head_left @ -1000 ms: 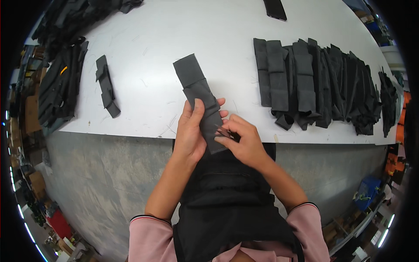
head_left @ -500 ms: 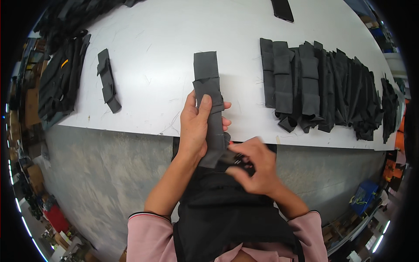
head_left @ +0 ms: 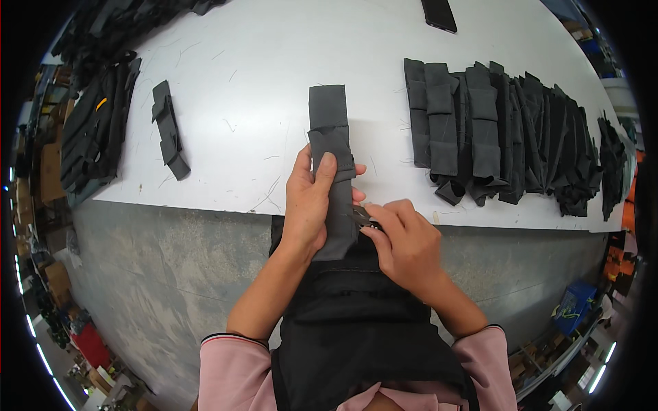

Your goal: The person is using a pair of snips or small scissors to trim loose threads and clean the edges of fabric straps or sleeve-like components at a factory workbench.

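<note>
My left hand grips a long dark grey fabric strip with stitched folds across it, thumb on top and fingertips showing past its right edge. The strip's upper end reaches out over the white table, and its lower end hangs over my black apron. In my right hand is a small dark pair of thread snips, mostly hidden by the fingers. Their tips meet the strip's right edge, just below my left fingertips.
A white table carries a row of similar strips on the right and a single strip on the left. Dark fabric pieces are piled at far left. A black phone lies at the back. Loose threads are scattered about.
My right hand has moved up and brought the snips to the strip's right edge; it was lower and blurred before. My left hand keeps its hold on the strip.
</note>
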Demonstrator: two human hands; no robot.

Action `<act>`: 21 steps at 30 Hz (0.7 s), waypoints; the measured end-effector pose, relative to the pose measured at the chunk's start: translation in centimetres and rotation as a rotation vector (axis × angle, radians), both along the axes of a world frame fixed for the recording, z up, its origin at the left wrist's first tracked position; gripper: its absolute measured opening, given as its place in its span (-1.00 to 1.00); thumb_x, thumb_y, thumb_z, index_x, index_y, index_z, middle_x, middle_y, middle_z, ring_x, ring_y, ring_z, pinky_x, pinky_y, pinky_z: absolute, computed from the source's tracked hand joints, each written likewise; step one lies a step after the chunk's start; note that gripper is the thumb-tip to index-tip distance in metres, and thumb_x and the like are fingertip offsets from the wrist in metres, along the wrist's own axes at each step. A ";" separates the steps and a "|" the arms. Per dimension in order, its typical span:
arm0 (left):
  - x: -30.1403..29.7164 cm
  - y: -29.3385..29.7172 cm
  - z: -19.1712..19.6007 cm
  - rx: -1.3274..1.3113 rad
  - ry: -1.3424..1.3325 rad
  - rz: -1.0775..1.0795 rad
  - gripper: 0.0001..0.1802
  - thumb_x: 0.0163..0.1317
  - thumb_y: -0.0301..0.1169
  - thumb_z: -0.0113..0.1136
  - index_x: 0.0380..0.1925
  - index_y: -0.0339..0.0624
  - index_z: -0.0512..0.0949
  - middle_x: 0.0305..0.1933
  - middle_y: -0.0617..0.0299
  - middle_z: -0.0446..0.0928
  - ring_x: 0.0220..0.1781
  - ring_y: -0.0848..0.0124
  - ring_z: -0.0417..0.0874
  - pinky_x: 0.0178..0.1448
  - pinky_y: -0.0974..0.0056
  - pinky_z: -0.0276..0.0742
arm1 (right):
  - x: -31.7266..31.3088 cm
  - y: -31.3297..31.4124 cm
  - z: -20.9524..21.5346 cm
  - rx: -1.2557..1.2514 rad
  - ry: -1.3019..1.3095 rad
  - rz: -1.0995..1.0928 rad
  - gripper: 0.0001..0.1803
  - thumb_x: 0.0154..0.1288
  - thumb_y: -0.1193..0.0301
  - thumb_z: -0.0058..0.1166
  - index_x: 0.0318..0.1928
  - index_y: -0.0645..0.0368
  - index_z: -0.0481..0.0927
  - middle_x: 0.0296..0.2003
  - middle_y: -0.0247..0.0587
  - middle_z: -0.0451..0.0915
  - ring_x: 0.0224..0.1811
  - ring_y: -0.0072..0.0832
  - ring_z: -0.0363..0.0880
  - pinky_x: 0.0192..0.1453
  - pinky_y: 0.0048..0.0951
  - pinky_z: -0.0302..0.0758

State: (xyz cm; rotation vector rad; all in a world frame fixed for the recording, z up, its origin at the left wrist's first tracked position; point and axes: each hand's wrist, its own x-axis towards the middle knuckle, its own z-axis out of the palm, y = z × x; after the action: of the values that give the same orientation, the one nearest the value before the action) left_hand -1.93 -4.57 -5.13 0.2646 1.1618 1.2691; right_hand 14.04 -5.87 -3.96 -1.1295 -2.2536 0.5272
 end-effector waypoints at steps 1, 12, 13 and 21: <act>0.1 0.0 0.0 -0.007 -0.012 -0.002 -0.60 0.40 -0.24 -0.06 0.11 -0.23 0.22 -0.24 0.01 0.58 -0.52 0.41 0.61 -0.48 0.38 0.56 | 0.1 -0.1 0.0 0.001 -0.002 -0.002 -0.63 -0.07 0.44 0.27 -0.15 0.13 0.58 -0.42 -0.36 0.43 -0.53 -0.49 0.45 -0.50 -0.49 0.29; -0.2 -0.1 -0.5 0.000 0.025 -0.005 -0.61 0.40 -0.26 -0.06 0.11 -0.22 0.22 -0.24 0.00 0.59 -0.53 0.42 0.60 -0.50 0.39 0.55 | 0.3 -0.8 1.7 0.070 -0.155 0.050 -0.63 -0.06 0.46 0.29 -0.15 0.12 0.60 -0.39 -0.31 0.45 -0.53 -0.40 0.40 -0.48 -0.45 0.32; -0.2 -0.1 -0.5 -0.005 0.022 -0.007 -0.61 0.40 -0.26 -0.06 0.12 -0.22 0.22 -0.23 0.00 0.59 -0.53 0.43 0.60 -0.49 0.40 0.55 | 0.3 -0.8 1.4 0.071 -0.155 0.050 -0.63 -0.06 0.46 0.29 -0.15 0.12 0.60 -0.39 -0.31 0.45 -0.53 -0.40 0.40 -0.48 -0.45 0.32; -0.2 -0.5 -0.8 0.044 0.018 0.009 -0.57 0.37 -0.25 0.00 0.13 -0.21 0.23 -0.26 0.00 0.59 -0.58 0.45 0.58 -0.52 0.41 0.54 | 0.7 0.0 -0.5 -1.502 1.083 -0.074 -0.81 0.18 0.62 0.07 -0.17 0.29 0.48 -0.38 -0.34 0.43 -0.52 -0.67 0.41 -0.50 -0.62 0.31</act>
State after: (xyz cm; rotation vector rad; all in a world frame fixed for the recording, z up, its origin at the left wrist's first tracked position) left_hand -2.10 -5.03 -5.90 0.3041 1.1526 1.3031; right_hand 14.77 -5.89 -4.48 -0.9826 -0.6216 2.2644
